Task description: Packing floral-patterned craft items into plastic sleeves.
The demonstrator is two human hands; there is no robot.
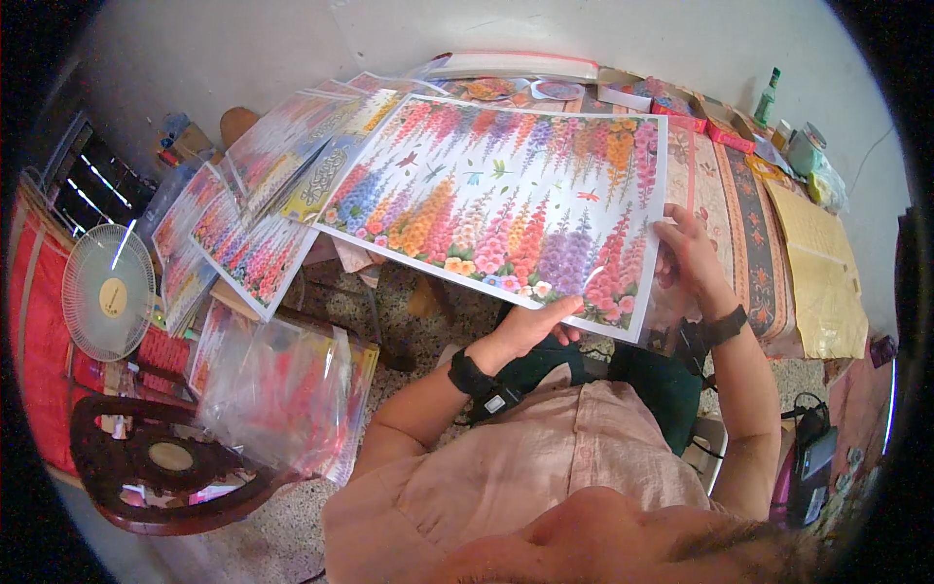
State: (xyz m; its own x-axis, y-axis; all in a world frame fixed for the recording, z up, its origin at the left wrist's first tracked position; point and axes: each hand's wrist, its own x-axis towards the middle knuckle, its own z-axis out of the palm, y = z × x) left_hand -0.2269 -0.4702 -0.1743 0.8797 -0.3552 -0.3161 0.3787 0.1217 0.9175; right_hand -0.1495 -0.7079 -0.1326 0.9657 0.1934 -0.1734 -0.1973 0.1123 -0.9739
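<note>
A large glossy sheet printed with colourful flowers and dragonflies [481,197] lies tilted in front of me, its far part over the table. My left hand [536,325] pinches its near edge, thumb on top and fingers underneath. By its right edge is my right hand [682,252], fingers bent, with a clear plastic sleeve [668,299] hanging below it; whether this hand grips the sheet, the sleeve or both, I cannot tell. Left of the sheet lie overlapping stacks of similar flower prints [255,248], some with yellow panels bearing writing.
A wooden chair [175,456] at the lower left holds plastic-wrapped prints [284,387]. Beyond it stands a round fan [109,292]. The patterned tablecloth [730,219] carries open pink boxes [730,131], a green bottle [767,98], a jar [806,146] and yellow paper [821,270].
</note>
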